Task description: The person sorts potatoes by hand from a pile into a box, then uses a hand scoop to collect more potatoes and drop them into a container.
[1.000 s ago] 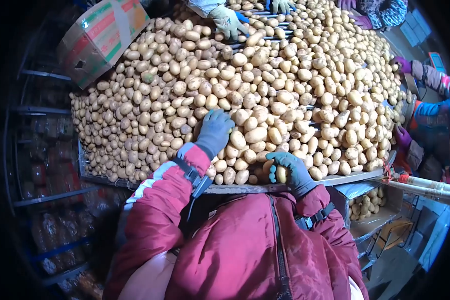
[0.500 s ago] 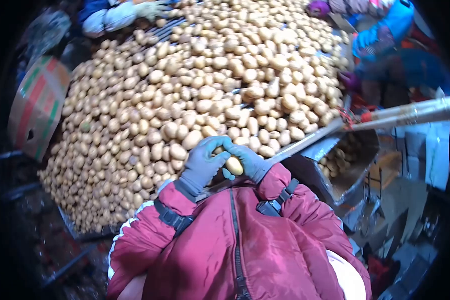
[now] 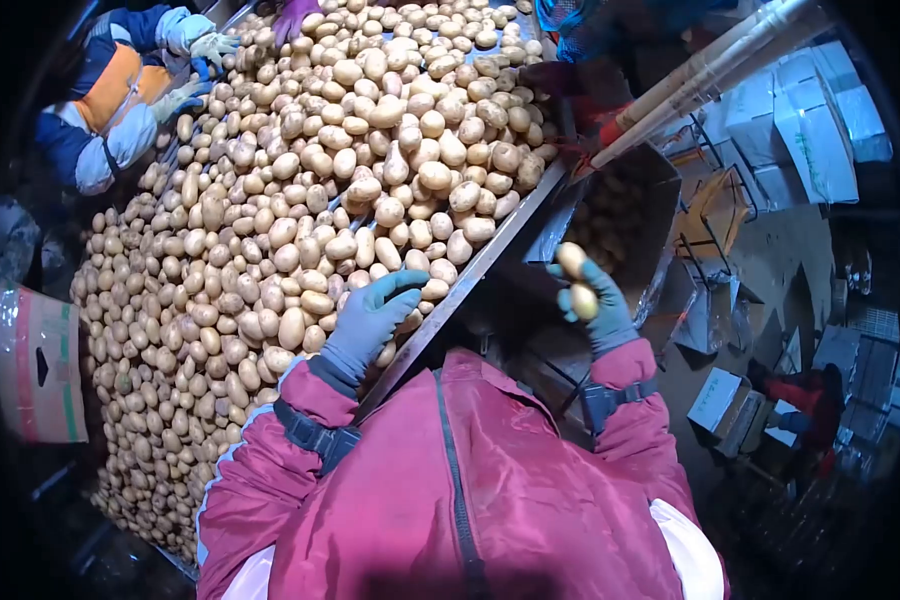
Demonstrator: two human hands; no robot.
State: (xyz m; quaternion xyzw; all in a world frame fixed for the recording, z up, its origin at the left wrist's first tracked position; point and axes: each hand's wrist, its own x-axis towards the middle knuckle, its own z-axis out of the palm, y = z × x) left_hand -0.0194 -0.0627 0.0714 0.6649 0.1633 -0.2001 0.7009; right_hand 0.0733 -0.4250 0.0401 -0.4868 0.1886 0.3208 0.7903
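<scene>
My right hand, in a grey-green glove, is closed around two potatoes that show at its fingertips. It is held up to the right of the sorting table's metal edge, near a box of potatoes. My left hand, gloved alike, lies over the near right side of the potato pile. Its thumb and forefinger are stretched out and apart, with a potato just below the thumb. The palm side is hidden.
Another person's gloved hands work at the pile's far left, and a purple glove reaches in at the back. A taped pole slants over the right side. Cartons stand at right; a striped carton stands left.
My hands, together around a potato before, have separated. The right moved out past the table edge with two potatoes; the left went down to the pile. My view has turned right.
</scene>
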